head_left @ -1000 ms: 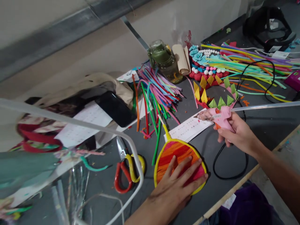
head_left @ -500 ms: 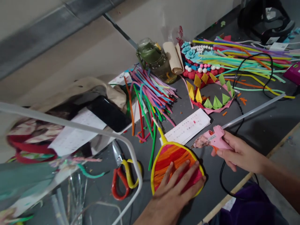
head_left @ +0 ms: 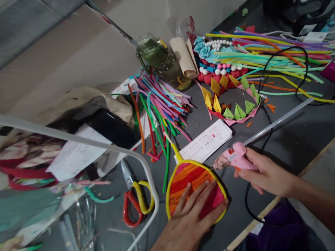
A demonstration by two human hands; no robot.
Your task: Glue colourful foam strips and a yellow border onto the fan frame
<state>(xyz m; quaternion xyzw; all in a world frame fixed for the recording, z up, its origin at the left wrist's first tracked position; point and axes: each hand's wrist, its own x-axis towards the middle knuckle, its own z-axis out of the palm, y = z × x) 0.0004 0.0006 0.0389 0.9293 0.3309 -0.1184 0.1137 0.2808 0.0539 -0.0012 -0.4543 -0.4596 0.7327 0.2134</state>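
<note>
My left hand [head_left: 190, 212] lies flat, fingers spread, on a round craft piece [head_left: 180, 183] of orange, red and pink strands. A yellow fuzzy edging runs round the piece and continues into a short stem at its upper left. My right hand [head_left: 269, 174] is wrapped round the handle of a pink hot glue gun [head_left: 239, 158]. The gun's nozzle, pointing left, is at the upper right of the yellow edging; whether it touches cannot be told. A long clear glue stick [head_left: 280, 120] sticks out of the gun's back. White paper sheets [head_left: 206, 141] lie just behind the piece.
Scissors [head_left: 137, 198] with red and yellow handles lie left of the piece, beside a pale curved bar [head_left: 141, 162]. Behind are bundled pipe cleaners [head_left: 164, 97], a green bottle [head_left: 164, 62] and a folded-paper ring [head_left: 240, 120]. A black cord [head_left: 247, 202] runs near my right hand.
The view has shifted, so most background things sit a little further left. The glue gun's nozzle has come slightly closer to the yellow edging. My left hand stays flat on the craft piece.
</note>
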